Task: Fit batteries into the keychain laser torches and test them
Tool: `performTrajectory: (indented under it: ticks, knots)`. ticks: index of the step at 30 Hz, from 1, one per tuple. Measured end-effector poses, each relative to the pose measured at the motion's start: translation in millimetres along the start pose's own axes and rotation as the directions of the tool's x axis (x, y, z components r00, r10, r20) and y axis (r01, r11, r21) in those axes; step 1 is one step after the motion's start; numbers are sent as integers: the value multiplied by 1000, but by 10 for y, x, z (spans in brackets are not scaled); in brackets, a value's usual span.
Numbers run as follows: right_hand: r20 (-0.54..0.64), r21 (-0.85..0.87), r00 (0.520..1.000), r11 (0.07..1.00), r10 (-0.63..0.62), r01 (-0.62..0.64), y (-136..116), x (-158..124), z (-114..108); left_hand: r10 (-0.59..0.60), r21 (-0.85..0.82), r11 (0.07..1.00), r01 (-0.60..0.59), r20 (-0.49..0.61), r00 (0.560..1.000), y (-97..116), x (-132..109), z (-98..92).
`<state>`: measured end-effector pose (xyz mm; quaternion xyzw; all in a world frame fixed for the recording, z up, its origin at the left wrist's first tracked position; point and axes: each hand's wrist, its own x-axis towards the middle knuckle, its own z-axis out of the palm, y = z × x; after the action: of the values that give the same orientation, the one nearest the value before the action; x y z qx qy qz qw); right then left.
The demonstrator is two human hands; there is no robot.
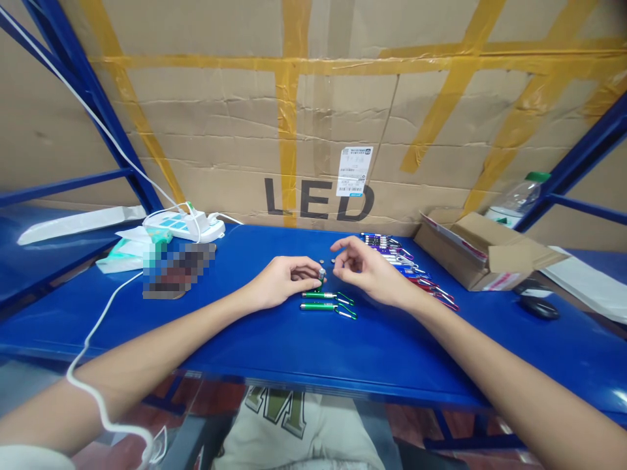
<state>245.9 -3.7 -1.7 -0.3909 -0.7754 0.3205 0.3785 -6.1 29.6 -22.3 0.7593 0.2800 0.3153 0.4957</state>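
Observation:
My left hand [284, 282] is closed around a small green penlight [322, 275], held upright with its silvery end on top. Just to the right, my right hand [369, 271] is curled with thumb and fingers drawn together. Whatever may be between those fingertips is hidden. Between the hands, small round metal discs like button cells [333, 262] lie on the blue table. Two more green penlights [318, 306] with green carabiner clips lie side by side, nearer to me and below the hands.
Penlights in black, purple, blue and red [399, 261] lie in rows beyond my right hand. An open cardboard box [482, 251] and a black mouse [539, 307] are farther right. At left are a white power strip [183, 225] and a cable [91, 339] crossing my forearm.

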Motion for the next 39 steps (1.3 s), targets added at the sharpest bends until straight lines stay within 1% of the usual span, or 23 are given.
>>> performTrajectory:
  ticks: [3, 7, 13, 18, 22, 26, 32, 39]
  knots:
    - [-47, 48, 996, 996, -70, 73, -105, -23, 40, 28, 24, 999, -29, 9, 1000, 19, -11, 24]
    - [-27, 25, 993, 993, -113, 114, -176, -65, 106, 66, 97, 993, -67, 19, 998, 54, -26, 40]
    - [-5, -14, 990, 990, -142, 142, -184, -79, 131, 90, 160, 983, -93, 29, 996, 94, -34, 43]
    - [-6, -18, 990, 990, -138, 138, -162, -67, 143, 94, 185, 978, -98, 30, 995, 119, -41, 48]
    - [-3, 18, 992, 992, -123, 123, -132, -62, 161, 85, 215, 973, -87, 20, 996, 129, -42, 52]
    - [0, 45, 995, 994, -100, 100, -118, -61, 176, 82, 202, 976, -83, 16, 997, 122, -40, 55]
    - [-14, 25, 994, 994, -111, 111, -145, -64, 178, 89, 203, 975, -90, 14, 996, 137, -45, 56]
    - [7, -17, 991, 991, -135, 135, -157, -78, 157, 98, 234, 967, -98, 8, 995, 170, -60, 51]
